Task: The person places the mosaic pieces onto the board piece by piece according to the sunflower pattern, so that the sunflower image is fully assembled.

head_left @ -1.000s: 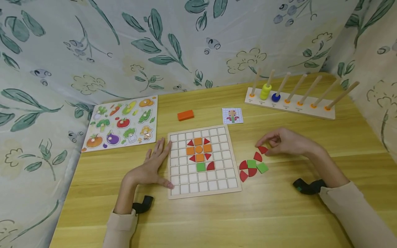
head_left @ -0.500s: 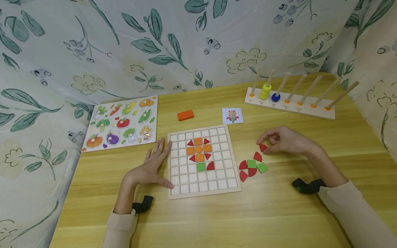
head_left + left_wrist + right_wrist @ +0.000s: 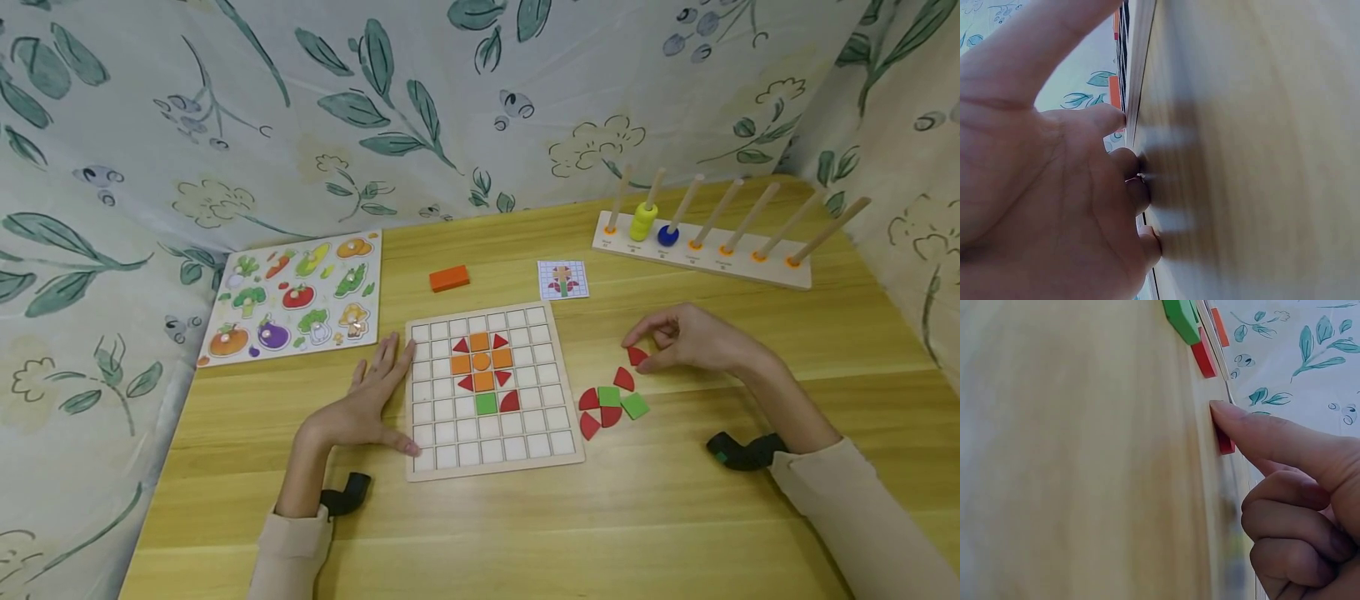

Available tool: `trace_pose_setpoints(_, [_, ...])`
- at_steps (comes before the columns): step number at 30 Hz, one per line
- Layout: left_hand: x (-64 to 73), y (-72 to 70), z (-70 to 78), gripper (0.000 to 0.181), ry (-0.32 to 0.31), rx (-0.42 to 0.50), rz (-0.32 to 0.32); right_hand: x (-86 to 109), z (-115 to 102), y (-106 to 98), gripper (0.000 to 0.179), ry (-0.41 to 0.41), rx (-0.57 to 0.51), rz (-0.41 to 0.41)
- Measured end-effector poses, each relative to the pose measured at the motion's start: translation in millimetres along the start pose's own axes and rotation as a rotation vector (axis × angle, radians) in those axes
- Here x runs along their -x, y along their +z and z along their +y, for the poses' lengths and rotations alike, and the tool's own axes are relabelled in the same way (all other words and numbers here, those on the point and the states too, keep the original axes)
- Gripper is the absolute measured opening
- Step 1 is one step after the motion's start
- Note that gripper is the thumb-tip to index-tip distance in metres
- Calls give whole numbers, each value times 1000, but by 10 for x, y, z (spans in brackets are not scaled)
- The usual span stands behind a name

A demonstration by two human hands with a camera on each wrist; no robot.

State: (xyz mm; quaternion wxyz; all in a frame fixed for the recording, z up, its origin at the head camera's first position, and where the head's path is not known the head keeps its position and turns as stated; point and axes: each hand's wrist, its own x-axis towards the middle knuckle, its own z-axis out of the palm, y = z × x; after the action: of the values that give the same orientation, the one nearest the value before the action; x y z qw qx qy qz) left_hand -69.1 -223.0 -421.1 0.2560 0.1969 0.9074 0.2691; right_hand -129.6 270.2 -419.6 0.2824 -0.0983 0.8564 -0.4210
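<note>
In the head view a wooden grid board (image 3: 491,451) carries a pattern of orange squares, an orange circle (image 3: 481,360), red triangles, a green square (image 3: 486,404) and a red quarter-circle (image 3: 510,402). My left hand (image 3: 360,412) rests along the board's left side with fingers spread, thumb on the lower left corner. Right of the board, my right hand (image 3: 686,340) pinches a red quarter-circle piece (image 3: 637,357) between thumb and index finger. The right wrist view has this piece (image 3: 1225,442) low at the table surface, its other fingers curled in.
Loose red quarter-circles (image 3: 589,426) and green squares (image 3: 635,406) lie between board and right hand. Behind are a pattern card (image 3: 563,280), an orange block (image 3: 449,279), a vegetable puzzle (image 3: 300,321) and a peg stand (image 3: 701,257). A floral curtain (image 3: 450,108) closes off the back.
The right thumb and index finger have shifted very slightly around the red quarter-circle, turning it a little. The left hand and the board have stayed put.
</note>
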Motion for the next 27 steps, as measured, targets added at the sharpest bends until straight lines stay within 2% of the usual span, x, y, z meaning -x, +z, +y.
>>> trace_pose_setpoints(5, [6,-7,10,144,-3,7,-1,-2,-8,-2,40,9,7,2])
trace_pose_setpoints(20, [13,-4,23,144,12,5,7,-20,-6,8,41,-57,28,10])
trace_pose_setpoints(27, [5,-5,15,145,-5,1,-1,-25,30,-10,40,-61,39,31])
